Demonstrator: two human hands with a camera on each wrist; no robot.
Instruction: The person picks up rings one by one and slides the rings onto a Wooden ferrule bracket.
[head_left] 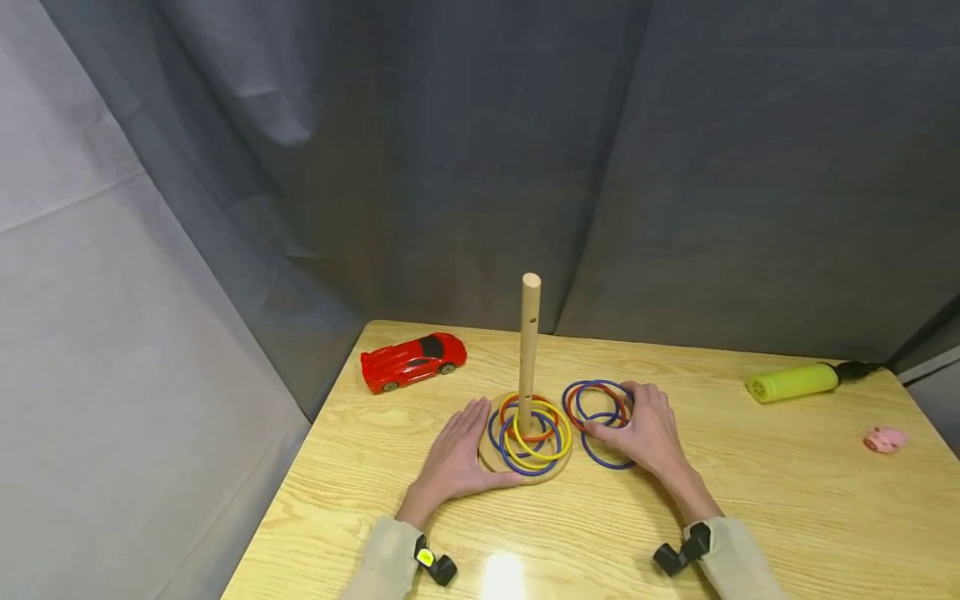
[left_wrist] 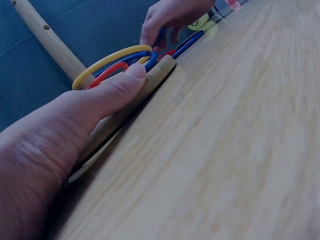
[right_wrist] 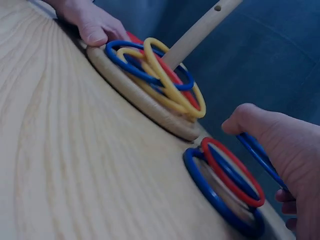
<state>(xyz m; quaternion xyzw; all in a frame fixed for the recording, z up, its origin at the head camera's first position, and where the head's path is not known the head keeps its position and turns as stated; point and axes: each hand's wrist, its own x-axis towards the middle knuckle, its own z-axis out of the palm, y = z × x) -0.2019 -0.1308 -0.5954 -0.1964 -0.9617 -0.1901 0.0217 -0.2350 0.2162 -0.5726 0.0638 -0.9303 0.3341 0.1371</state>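
My left hand (head_left: 459, 454) holds the round wooden base (head_left: 558, 471) at its left edge, thumb along the front rim. From that base rises an upright wooden peg (head_left: 529, 342), with several blue, red and yellow rings (head_left: 567, 429) lying loosely around its foot. Just to the right, my right hand (head_left: 647, 427) pinches a blue ring (right_wrist: 261, 159) between thumb and fingers; part of it is hidden by the hand. Under and beside that hand, a red ring (right_wrist: 235, 176) overlaps blue rings (right_wrist: 212, 197) on the tabletop.
A red toy car (head_left: 414, 361) stands at the back left of the wooden table (head_left: 735, 467). Toward the back right lies a yellow-green cylinder (head_left: 795, 382) with a black end. A small pink pig figure (head_left: 885, 440) is near the right edge. Dark curtains (head_left: 465, 167) hang behind.
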